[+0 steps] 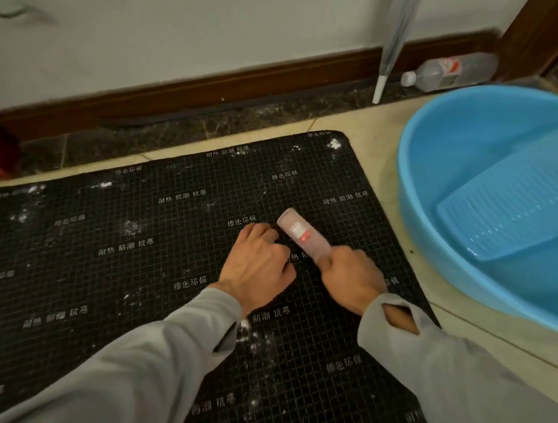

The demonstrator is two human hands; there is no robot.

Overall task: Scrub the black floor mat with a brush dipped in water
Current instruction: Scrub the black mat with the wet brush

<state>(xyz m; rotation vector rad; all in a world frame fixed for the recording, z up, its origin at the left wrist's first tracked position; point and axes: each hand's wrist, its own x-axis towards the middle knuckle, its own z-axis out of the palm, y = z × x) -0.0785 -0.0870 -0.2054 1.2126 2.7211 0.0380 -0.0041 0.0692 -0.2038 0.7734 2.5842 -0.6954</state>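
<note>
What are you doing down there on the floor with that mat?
A person is scrubbing a black floor mat laid on the tiles. The right hand grips a pale brush and holds it down on the mat, while the left hand rests on the mat beside it. White specks are scattered over the mat. A blue basin with a washboard in it sits just to the right.

Brush (pixel 302 236) bristles and handle, hidden under right hand (pixel 349 279).
</note>
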